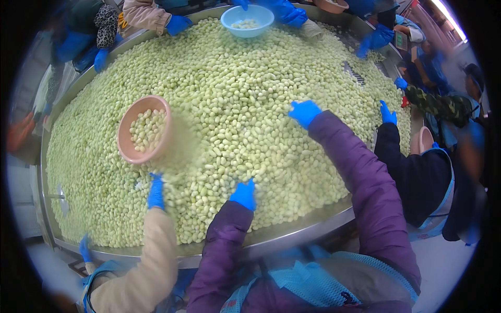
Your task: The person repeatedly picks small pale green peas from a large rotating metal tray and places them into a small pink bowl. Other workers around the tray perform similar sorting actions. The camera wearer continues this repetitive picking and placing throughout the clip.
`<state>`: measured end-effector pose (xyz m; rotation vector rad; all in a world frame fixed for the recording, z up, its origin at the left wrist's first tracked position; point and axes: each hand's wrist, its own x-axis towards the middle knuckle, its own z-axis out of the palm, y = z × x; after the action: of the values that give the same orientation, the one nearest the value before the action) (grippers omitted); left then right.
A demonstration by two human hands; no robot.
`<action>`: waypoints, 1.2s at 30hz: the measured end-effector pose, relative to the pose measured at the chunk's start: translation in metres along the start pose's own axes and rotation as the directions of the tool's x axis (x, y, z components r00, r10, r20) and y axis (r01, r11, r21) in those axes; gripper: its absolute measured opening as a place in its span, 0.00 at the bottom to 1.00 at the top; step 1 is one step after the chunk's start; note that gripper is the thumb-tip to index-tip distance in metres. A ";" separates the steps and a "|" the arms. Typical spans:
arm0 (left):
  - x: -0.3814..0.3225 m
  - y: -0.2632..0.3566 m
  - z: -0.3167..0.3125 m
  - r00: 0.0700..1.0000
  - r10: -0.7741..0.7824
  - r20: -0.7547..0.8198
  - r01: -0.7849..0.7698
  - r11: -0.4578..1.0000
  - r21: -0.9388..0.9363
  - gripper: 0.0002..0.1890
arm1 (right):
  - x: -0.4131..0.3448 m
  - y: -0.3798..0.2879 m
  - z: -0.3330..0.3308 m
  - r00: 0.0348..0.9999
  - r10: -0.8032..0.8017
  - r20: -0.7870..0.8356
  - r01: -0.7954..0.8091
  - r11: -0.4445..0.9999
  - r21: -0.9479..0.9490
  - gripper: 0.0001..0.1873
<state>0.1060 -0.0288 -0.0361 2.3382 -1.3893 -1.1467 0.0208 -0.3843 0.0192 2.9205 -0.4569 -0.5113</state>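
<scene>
A broad metal sorting table [301, 236] bears a thick layer of pale green, oval, grape-like fruits [242, 101]. My left hand [243, 196], in a blue glove and purple sleeve, is low over the fruits near the front rim. Its fingers point away from me, and whether they pinch a fruit is hidden. Farther out to the right, my right hand [305, 113], gloved the same way, touches the fruits with its fingertips pointing left. Its palm is out of sight. Left of both hands, a pink plastic bowl [123, 135] sits tilted on the layer with several fruits inside.
A co-worker's gloved hand [156, 191] reaches in below the pink bowl. Another person's hand [387, 113] is at the right side. Across the table, a light blue bowl [247, 31] holds some fruits, near a gloved hand [178, 25]. Slotted metal [354, 74] shows at the upper right.
</scene>
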 end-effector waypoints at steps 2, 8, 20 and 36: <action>-0.009 0.013 -0.003 0.997 0.069 -0.022 -0.071 0.988 -0.137 0.29 | -0.011 0.007 0.004 0.997 0.076 -0.030 -0.068 0.975 0.212 0.22; 0.025 0.034 -0.040 0.940 0.105 -0.325 -0.045 0.982 0.184 0.34 | 0.005 -0.075 0.021 0.999 0.016 -0.029 0.010 0.693 0.721 0.32; 0.010 0.033 0.002 0.992 0.081 -0.098 -0.088 0.994 -0.066 0.37 | -0.032 -0.116 0.027 0.952 -0.229 0.201 0.104 0.865 0.491 0.15; -0.089 -0.008 -0.013 0.994 -0.029 -0.103 0.046 0.985 0.168 0.34 | -0.136 -0.177 -0.008 0.941 -0.326 0.087 0.262 0.868 0.422 0.22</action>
<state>0.0966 0.0450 0.0151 2.5106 -1.4662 -0.9388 -0.0503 -0.1731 0.0350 3.3943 -0.1376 -0.7735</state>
